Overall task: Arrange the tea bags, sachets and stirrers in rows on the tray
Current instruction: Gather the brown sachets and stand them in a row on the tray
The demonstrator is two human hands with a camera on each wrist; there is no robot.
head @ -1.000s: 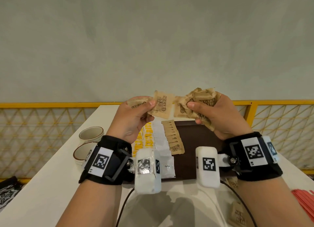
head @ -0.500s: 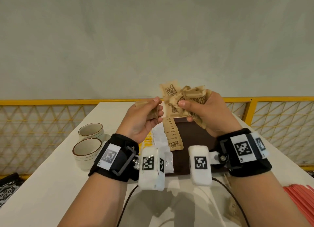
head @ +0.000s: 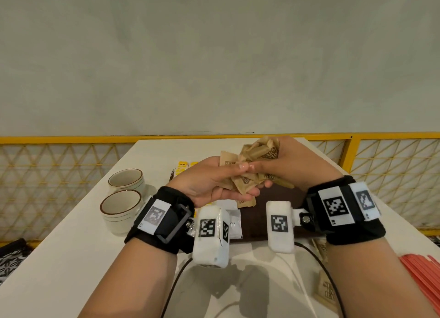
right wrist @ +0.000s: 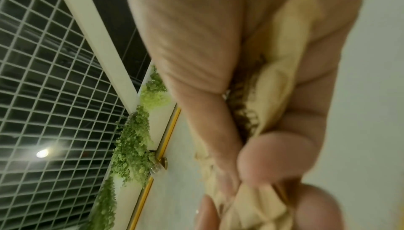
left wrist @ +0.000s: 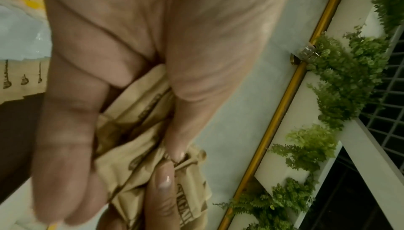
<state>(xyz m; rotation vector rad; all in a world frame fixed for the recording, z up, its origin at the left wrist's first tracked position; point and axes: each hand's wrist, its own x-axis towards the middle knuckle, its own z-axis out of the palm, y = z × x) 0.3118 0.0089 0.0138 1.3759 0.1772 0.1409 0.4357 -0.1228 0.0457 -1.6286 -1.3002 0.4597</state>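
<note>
Brown paper sachets (head: 258, 154): a crumpled bunch held up above the tray, both hands meeting on it.
Right hand (head: 292, 165): raised over the tray's far half, fingers curled round the bunch, thumb tip pointing left (it touches the left thumb tip).
Left hand (head: 209, 182): raised over the tray's left part, palm turned up, fingers cupped under the lower sachets and thumb pinching them from above; in the left wrist view the fingers (left wrist: 65, 147) wrap the printed paper.
Tray (head: 281, 198): dark brown, on the white table (head: 71, 258); on it, largely hidden by the hands, yellow sachets (head: 182, 166) at its far left, white sachets (head: 233, 220) at its near left, one brown sachet (head: 246, 201) beside them.
Cups (head: 121, 208): two, left of the tray, nothing visible inside.
Stirrers (head: 421, 267): red, right of the tray, on the table.
Change: a second ago the hands were apart, the left pinching one sachet; now they are joined on the bunch and sit lower.
</note>
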